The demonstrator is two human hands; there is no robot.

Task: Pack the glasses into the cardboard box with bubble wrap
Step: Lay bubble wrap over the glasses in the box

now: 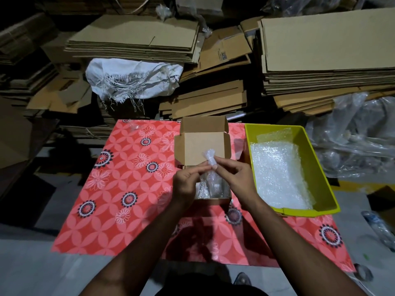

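A red floral mat point(128, 189) is spread on grey floor before stacked flattened cardboard point(136, 39). Over the open cardboard box point(203, 146), twisted bubble wrap point(209, 157) is pinched by left hand point(187, 184) and right hand point(237, 178); glasses point(211, 189) are seen inside; crinkly sheets are held in a yellow bin point(320, 167)

Both hands over open cardboard box point(203, 146) on red floral mat point(119, 189). Left hand point(186, 184) and right hand point(237, 176) pinch a twisted bubble wrap bundle point(209, 159) at its neck, fingertips meeting just above box's near edge. Bundle's lower part sits inside box; contents look clear, hard to tell. Lid flap stands up at far side. Yellow bin point(320, 174) just right of box, holds bubble wrap sheets point(280, 174). Flattened cardboard stacks point(329, 50) and white sack point(132, 77) behind.
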